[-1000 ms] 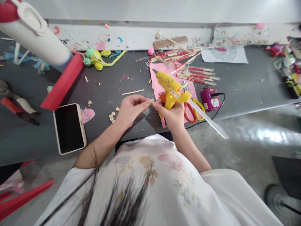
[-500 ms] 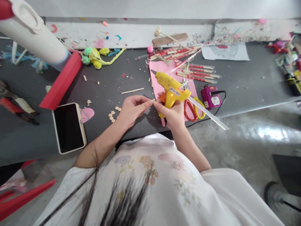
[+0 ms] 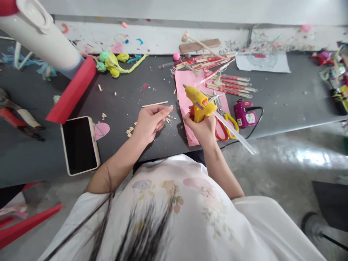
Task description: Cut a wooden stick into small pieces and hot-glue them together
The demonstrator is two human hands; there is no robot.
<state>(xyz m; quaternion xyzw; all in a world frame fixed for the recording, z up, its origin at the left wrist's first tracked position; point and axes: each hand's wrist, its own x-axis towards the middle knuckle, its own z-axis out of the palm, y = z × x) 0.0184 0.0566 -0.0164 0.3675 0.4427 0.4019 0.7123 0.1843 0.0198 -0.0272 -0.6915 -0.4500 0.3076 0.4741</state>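
Between its thumb and fingertips, my left hand [image 3: 150, 121] pinches a small pale wooden piece [image 3: 171, 108] above the dark table. My right hand [image 3: 202, 127] is wrapped round the handle of a yellow glue gun [image 3: 199, 103], whose nozzle points up and left; a long clear glue stick [image 3: 236, 134] sticks out of its back. Beside my left wrist lie several small flower-like wooden pieces [image 3: 129, 131]. A thin stick [image 3: 154, 104] lies just beyond my left hand. Small wood bits [image 3: 168, 119] are scattered between the hands. Pink paper [image 3: 181, 83] lies beneath the glue gun.
Scissors [image 3: 233, 125] and a purple box [image 3: 244, 114] with a black cable lie to the right. Red-wrapped sticks [image 3: 228, 85] are behind. A phone [image 3: 81, 145], a red folded strip [image 3: 72, 92], a large white bottle [image 3: 46, 36] and pliers [image 3: 19, 116] are on the left.
My hands have moved apart. The left went slightly left and up with the small piece still pinched; the right shifted right with the glue gun, which is now turned more upright. Wood bits show between them.
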